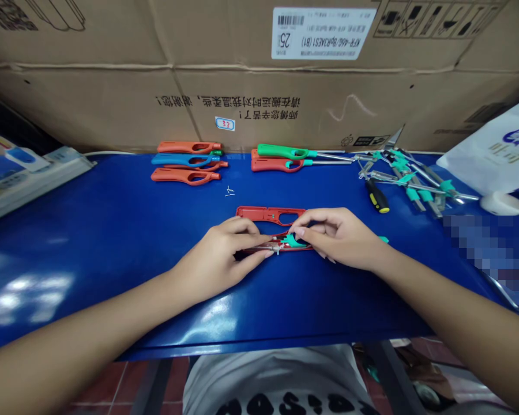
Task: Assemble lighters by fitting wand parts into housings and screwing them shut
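Observation:
A red plastic lighter shell (270, 215) lies open on the blue table (112, 230), with a second red half under my fingers. My left hand (225, 253) pinches a thin metal part at the near edge of the shell. My right hand (333, 233) presses its fingertips on a teal trigger piece (292, 240) set in the shell. Both hands are closed on these small parts.
Orange and blue lighter shells (185, 161) lie at the back left, green and orange long lighters (285, 157) at the back middle. A heap of teal-and-metal inner parts (410, 178) and a black-yellow screwdriver (377, 197) lie right. Cardboard boxes (259, 75) stand behind. A white bag (497, 150) sits far right.

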Tool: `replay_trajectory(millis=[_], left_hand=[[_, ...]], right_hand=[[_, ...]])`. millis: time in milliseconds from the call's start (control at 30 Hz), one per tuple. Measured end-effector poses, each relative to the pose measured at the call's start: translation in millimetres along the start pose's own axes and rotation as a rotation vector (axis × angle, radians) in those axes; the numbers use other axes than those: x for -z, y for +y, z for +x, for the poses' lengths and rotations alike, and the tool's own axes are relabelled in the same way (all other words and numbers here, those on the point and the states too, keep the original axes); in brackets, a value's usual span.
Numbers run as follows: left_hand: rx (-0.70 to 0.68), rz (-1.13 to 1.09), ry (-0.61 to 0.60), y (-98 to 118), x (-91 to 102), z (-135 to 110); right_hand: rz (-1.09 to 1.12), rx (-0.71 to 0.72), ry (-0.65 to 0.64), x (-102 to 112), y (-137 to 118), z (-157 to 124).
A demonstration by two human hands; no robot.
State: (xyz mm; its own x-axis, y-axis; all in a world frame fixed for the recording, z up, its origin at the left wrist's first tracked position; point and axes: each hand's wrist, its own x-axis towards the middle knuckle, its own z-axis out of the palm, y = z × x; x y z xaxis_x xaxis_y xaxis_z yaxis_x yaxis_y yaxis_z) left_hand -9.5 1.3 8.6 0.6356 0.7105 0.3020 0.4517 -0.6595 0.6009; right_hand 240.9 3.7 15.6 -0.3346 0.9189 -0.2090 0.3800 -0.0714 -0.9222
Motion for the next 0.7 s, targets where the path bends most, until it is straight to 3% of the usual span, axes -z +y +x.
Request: replay_trajectory(millis=[467,700], left_hand=[[-0.072,0.032,0.05,-5.7,-3.5,3.6],[-0.062,-0.01,0.067,-7.8,-4.6,3.9]], right_hand=[[-0.024,0.036,-0.037,2.8,-1.7,1.4],[-0.326,0.314,0.094,6.2,7.3,-0.1]])
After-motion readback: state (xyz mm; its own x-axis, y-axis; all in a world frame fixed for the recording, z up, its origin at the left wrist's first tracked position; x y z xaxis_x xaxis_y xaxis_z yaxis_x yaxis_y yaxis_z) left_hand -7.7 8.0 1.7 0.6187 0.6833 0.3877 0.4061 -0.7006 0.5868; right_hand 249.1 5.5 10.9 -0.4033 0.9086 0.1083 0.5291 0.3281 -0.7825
